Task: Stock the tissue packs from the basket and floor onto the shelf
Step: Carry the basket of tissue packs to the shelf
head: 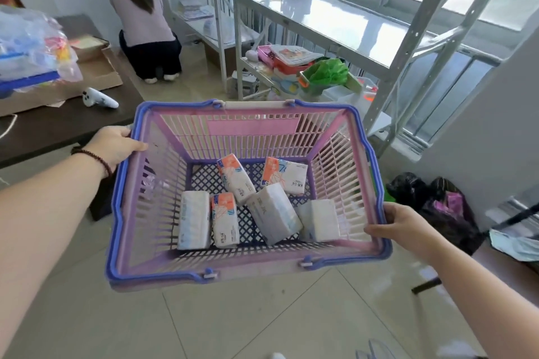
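Observation:
I hold a pink basket with a blue rim (374,160) in the air above the tiled floor. My left hand (115,144) grips its left rim and my right hand (399,226) grips its right rim. Several tissue packs lie loose on the basket's bottom: an all-white pack (194,220) at the left, an orange-and-white pack (236,178) in the middle, another white one (274,217) tilted beside it. The grey metal shelf (350,26) stands ahead to the right, its shiny upper board mostly bare.
A dark table (58,131) at the left carries cardboard, plastic bags and a white controller (100,99). A person (145,26) kneels at a farther shelf. The shelf's lower board holds a green bag (326,71) and boxes. Black bags (431,201) sit by the right wall.

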